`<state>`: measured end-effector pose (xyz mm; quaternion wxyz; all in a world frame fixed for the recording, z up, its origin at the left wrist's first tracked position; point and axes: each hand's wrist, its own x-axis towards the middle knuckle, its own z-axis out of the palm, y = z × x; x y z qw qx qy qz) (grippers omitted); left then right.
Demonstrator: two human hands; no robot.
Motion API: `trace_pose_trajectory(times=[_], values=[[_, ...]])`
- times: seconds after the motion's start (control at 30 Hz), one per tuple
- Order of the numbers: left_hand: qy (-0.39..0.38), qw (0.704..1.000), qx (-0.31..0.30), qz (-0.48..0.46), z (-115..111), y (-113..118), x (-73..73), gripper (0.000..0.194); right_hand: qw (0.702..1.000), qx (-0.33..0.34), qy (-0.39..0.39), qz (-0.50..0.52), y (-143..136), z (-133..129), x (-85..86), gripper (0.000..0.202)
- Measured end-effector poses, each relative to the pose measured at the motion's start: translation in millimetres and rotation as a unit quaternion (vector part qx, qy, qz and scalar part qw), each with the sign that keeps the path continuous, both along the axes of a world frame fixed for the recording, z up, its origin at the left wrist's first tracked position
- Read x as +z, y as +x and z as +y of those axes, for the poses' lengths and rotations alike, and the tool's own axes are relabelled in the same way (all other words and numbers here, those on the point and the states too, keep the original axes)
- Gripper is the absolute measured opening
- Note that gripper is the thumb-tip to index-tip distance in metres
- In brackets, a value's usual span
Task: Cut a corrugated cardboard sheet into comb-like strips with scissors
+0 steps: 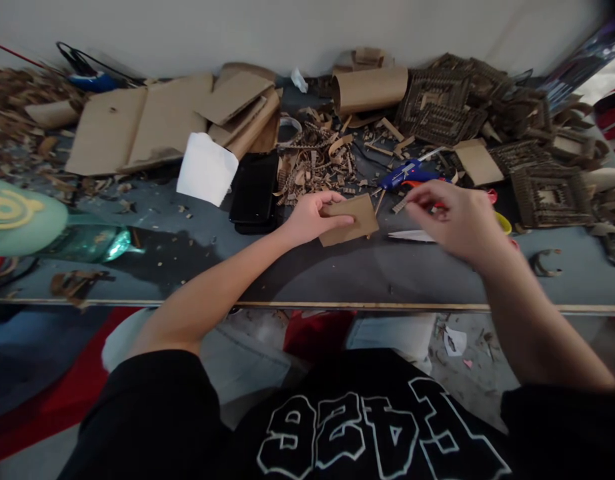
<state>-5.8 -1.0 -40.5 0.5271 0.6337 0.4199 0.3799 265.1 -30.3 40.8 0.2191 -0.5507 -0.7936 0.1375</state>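
Observation:
My left hand point(317, 217) grips a flat rectangular piece of cardboard point(355, 223), thumb on top and fingers beneath. To its right my right hand point(450, 217) is closed in a pinch, and a small ridged cardboard strip point(399, 205) shows at its fingertips. Under and beside that hand lie scissors point(412, 235), their blades pointing left and handles partly hidden. Just beyond the right hand rests a blue glue gun point(407, 173).
Loose cardboard scraps point(317, 160) are heaped behind my hands. A black phone point(254, 190) and a white paper point(207, 168) lie to the left, near folded cardboard point(142, 127). A green bottle point(87, 237) stands out at far left. Layered cardboard squares point(550, 200) sit right.

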Motion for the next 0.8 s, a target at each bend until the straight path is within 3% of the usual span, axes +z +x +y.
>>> trace_pose_trajectory(times=[0.1, 0.13, 0.17, 0.3, 0.43, 0.63, 0.8], values=[[-0.057, 0.998, 0.003, -0.041, 3, -1, -0.7, 0.066, 0.973, -0.054, -0.092, -0.203, 56, -8, 8.7, 0.025], [-0.069, 0.996, 0.001, -0.054, 3, -2, -0.6, 0.065, 0.958, -0.037, -0.13, -0.253, 75, -12, 7.4, 0.028], [-0.076, 0.995, -0.002, -0.066, 2, -2, -0.4, 0.064, 0.944, -0.005, -0.173, -0.28, 93, -15, 4.2, 0.032], [-0.079, 0.993, -0.004, -0.092, 1, -3, -0.5, 0.062, 0.946, 0.01, -0.16, -0.282, 133, -27, -12.0, 0.049], [-0.077, 0.993, 0.009, -0.091, 1, -2, -2.3, 0.062, 0.969, 0.032, -0.098, -0.226, 139, -27, -15.9, 0.044], [-0.096, 0.989, 0.016, -0.108, 2, -3, -3.7, 0.061, 0.957, 0.03, -0.083, -0.275, 142, -14, -30.9, 0.04], [-0.096, 0.987, 0.044, -0.119, 3, -2, -6.0, 0.061, 0.952, -0.025, -0.139, -0.27, 135, -17, -34.7, 0.028]])
